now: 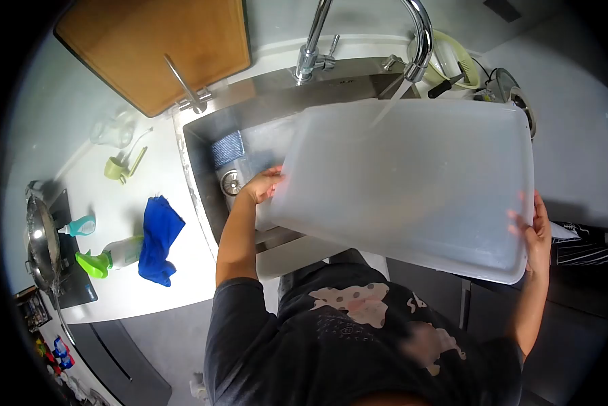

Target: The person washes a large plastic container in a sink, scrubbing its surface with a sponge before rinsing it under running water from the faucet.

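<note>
A large, translucent white plastic tray (405, 183) is held tilted over the sink (201, 162), reaching past the sink's right side. My left hand (266, 184) grips its left edge. At the opposite edge, the fingers of my right hand (537, 233) are wrapped round the rim, some of them showing through the plastic. Water runs from the chrome faucet (419, 47) onto the tray's upper part. Much of the sink basin is hidden beneath it.
Left on the counter are a blue cloth (160, 240), a spray bottle (118, 256), a small teal bottle (80, 225) and a green scoop (118, 168). A wooden cutting board (162, 51) leans behind a smaller tap (189, 95). Behind the tray's right corner stands a green basin (463, 54).
</note>
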`<state>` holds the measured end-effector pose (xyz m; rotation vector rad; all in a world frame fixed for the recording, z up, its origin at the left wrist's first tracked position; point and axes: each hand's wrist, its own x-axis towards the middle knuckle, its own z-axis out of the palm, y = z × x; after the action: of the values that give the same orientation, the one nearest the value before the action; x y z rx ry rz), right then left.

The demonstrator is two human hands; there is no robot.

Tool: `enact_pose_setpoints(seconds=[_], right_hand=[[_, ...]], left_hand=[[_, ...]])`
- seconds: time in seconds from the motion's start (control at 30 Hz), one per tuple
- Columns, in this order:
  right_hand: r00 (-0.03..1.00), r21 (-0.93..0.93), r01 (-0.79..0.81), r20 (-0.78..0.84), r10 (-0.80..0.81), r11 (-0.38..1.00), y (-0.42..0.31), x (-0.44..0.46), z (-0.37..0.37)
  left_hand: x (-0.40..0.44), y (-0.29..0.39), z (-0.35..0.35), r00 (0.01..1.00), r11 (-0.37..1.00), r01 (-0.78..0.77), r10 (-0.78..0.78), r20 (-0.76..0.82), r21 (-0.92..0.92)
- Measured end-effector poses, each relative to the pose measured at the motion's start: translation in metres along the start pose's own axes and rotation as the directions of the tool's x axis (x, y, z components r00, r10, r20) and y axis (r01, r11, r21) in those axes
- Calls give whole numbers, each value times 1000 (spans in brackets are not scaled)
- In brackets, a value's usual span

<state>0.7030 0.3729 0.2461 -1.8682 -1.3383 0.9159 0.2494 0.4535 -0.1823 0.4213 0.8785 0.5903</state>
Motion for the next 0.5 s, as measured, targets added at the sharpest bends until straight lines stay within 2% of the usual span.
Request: enact_pose_setpoints(seconds=[0.07,0.13,0.23,0.33,0.5], right_hand=[[1000,-31,25,-6,-25,999,7,4,-7],[988,-51,147,-29,-149,988,23,13,-14],[992,-71,126,1,-127,989,30,26,-19],[993,-92,116,-4,-117,989,40,45,-23],[992,-113,128,3,-128,985,53,92,-26]], left_hand=[[16,2,5,999,998,29,-27,-38,58],[36,0,4,995,998,-1,8,-96,70],[48,7,5,987,997,11,0,-159,71],[46,11,8,989,991,-3,23,-148,136],[31,14,19,983,993,-1,24,-181,122]])
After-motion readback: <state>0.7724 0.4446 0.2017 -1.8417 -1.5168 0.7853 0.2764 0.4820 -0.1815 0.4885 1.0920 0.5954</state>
